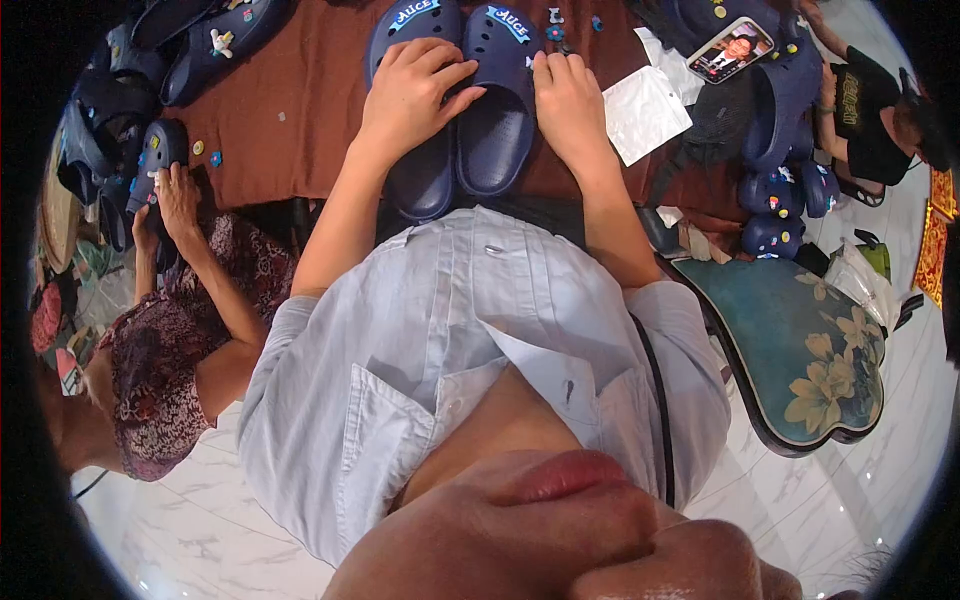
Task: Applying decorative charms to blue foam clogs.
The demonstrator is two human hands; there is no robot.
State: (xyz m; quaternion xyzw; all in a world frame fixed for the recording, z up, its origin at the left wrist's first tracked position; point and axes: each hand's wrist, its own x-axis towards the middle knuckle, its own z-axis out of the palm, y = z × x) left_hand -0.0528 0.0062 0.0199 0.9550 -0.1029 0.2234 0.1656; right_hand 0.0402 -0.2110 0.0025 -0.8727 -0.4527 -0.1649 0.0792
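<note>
The brown table (290, 110) lies under my hands; on it stand two dark blue clogs (495, 120) side by side, rounded, with holes on top and a light strap band, touching each other just in front of my body; beyond my fingers small charms (553, 30) lie on free cloth; beside my right hand a white pouch (645, 110) is near; my left hand (410, 85) rests spread over the left clog; my right hand (565, 100) lies flat on the right clog's edge, fingers together.
</note>
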